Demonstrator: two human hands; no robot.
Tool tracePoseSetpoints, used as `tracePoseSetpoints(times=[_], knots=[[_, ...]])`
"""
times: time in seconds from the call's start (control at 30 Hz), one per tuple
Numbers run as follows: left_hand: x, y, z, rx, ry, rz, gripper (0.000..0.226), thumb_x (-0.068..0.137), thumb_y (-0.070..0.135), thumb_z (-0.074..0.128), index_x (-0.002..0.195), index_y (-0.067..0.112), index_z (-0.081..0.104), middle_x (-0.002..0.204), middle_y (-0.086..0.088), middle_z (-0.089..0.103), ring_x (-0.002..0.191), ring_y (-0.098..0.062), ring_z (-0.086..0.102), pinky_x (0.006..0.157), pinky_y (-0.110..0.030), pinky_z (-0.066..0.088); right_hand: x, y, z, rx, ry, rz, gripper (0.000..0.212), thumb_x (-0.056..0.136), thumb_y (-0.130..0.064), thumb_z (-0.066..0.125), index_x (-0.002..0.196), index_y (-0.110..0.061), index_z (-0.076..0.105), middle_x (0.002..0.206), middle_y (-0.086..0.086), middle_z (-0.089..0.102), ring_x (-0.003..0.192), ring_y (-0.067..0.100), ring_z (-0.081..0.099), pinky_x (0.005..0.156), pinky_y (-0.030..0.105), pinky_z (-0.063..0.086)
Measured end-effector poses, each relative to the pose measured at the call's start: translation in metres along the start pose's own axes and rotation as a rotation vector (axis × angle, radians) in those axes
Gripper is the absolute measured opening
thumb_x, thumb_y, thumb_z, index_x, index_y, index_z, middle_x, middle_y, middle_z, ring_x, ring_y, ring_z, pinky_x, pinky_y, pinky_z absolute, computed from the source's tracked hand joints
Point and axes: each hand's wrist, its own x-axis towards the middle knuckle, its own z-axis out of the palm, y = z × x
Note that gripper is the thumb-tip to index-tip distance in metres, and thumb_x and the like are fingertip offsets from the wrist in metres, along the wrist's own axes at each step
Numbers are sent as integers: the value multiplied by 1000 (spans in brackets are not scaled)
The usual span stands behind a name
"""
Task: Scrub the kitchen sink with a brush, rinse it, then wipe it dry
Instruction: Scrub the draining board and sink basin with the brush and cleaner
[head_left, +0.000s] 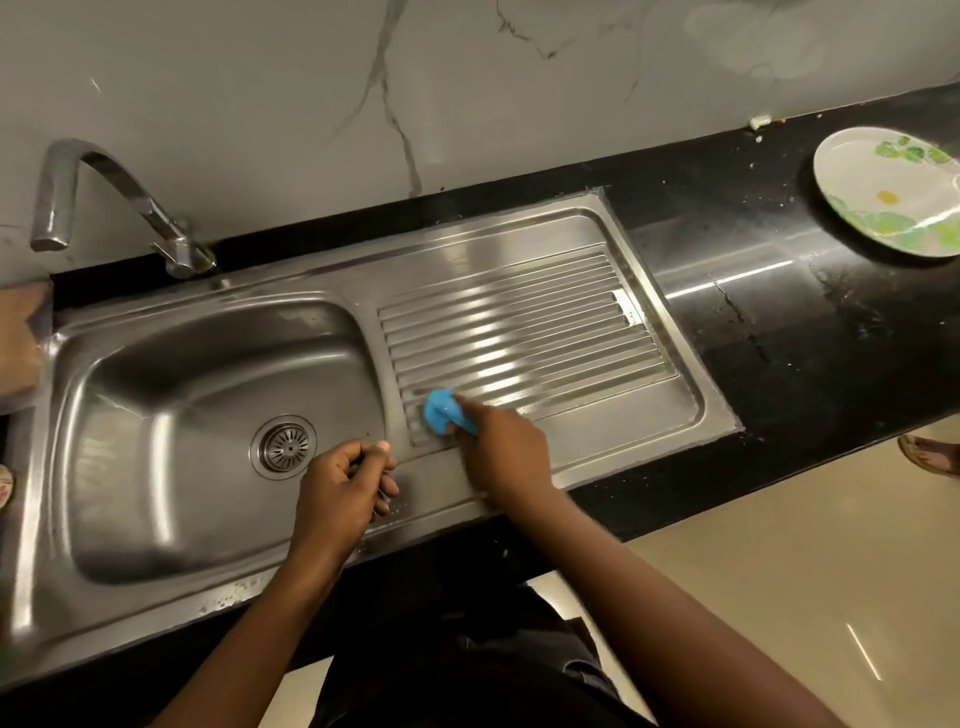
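blue scrubber (441, 413) is gripped by right hand (501, 447), pressed on drainboard (519, 322) ribs running 9-to-3. left hand (340, 483) is curled at basin (156, 441) rim; contents cannot be told. basin lies at 9 o'clock, nearer the left hand.

No lettering, brand mark or number is legible on the stainless-steel kitchen sink (623, 436), its curved chrome tap (130, 185), the glossy black desk (779, 338) or the round floral plate (857, 176).

Basin (208, 415) left w/ tap (104, 197) behind, drainboard (519, 322) right, plate (883, 197) far right
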Motion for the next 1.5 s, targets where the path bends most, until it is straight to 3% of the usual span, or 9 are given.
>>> tracePoseSetpoints(times=[0.13, 0.3, 0.47, 0.73, 0.9, 1.0, 1.13, 1.33, 1.5], knots=[[-1, -7, -4, -2, -5, -4, 28, 105, 23, 58, 85, 8, 71, 68, -14, 71, 53, -23, 61, 53, -32, 49, 11, 83, -52, 70, 144, 136, 34, 103, -42, 60, 135, -35, 65, 101, -2, 74, 86, 18, 67, 75, 33, 49], [-2, -11, -5, -14, -19, -20, 28, 105, 23, 60, 84, 8, 71, 69, -13, 71, 54, -23, 61, 54, -34, 49, 28, 143, -103, 87, 342, 357, 34, 103, -29, 64, 136, -20, 65, 110, 4, 73, 86, 19, 68, 73, 41, 59], [-1, -7, -6, -32, -18, -17, 28, 104, 22, 59, 84, 6, 71, 69, -15, 71, 55, -24, 61, 54, -33, 49, 26, 71, -50, 186, 231, 333, 28, 101, -35, 61, 127, -27, 70, 97, -4, 73, 82, 17, 69, 69, 36, 56], [5, -3, -6, -9, -7, -10, 29, 105, 23, 59, 83, 8, 71, 66, -13, 70, 53, -21, 59, 52, -29, 47, 3, -45, 12, -9, 0, -9, 55, 99, -47, 63, 151, -38, 51, 129, 1, 71, 115, 22, 67, 90, 34, 50], [5, -5, -4, -24, -12, -22, 29, 105, 21, 59, 84, 6, 71, 68, -15, 70, 53, -21, 59, 51, -28, 47, 18, 30, -36, 2, 104, 137, 44, 94, -58, 65, 131, -35, 67, 107, 1, 76, 98, 27, 70, 71, 30, 44], [4, -7, -2, -14, -25, -20, 29, 105, 22, 59, 84, 5, 71, 68, -14, 71, 53, -21, 60, 52, -28, 47, 29, 93, -80, 7, 223, 242, 37, 97, -49, 67, 126, -27, 69, 100, -6, 72, 73, 8, 60, 56, 23, 38], [5, -8, 2, -24, -30, -28, 29, 104, 22, 60, 84, 5, 70, 68, -15, 71, 53, -22, 59, 53, -32, 47, 41, 144, -115, 36, 334, 395, 44, 97, -42, 70, 135, -21, 66, 113, 6, 75, 82, 14, 65, 62, 27, 45], [6, -7, 0, -43, -27, -24, 28, 104, 22, 60, 84, 6, 71, 68, -14, 71, 54, -24, 60, 55, -34, 48, 22, 63, -58, 180, 257, 338, 33, 100, -39, 66, 129, -24, 68, 109, 3, 75, 77, 13, 61, 61, 25, 40], [9, -4, -6, -47, -13, -22, 29, 105, 22, 59, 84, 5, 71, 66, -16, 70, 53, -23, 59, 53, -31, 47, 7, -48, 17, 48, 42, 6, 51, 101, -43, 61, 150, -33, 53, 118, 5, 74, 106, 26, 69, 77, 33, 44]])
